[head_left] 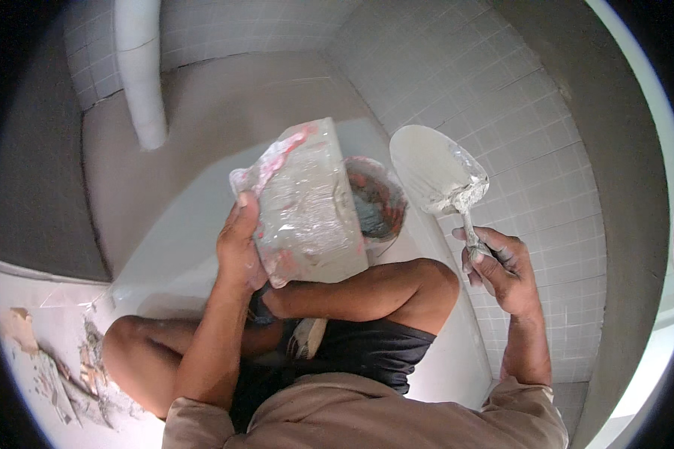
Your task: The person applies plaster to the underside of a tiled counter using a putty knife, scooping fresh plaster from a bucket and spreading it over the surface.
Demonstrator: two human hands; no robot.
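My left hand (pixel 238 238) grips the left edge of a pale rectangular block (pixel 311 213), tilted up in front of my crossed legs. Its broad face looks shiny and streaked, and pink and white smears run along its upper left edge. In my right hand (pixel 502 271) is a trowel (pixel 433 166), held by its handle with the rounded blade up and to the left. Grey-white paste coats the blade and clumps at its neck. Partly hidden behind the block, a round bucket (pixel 382 209) has grey and reddish residue inside.
Light tiled walls (pixel 532 172) stand at the right and back. A white pipe (pixel 140 82) rises from the floor at the back left. Broken scraps and debris (pixel 67 378) lie at the lower left. My bent legs (pixel 359 299) are close beneath the block.
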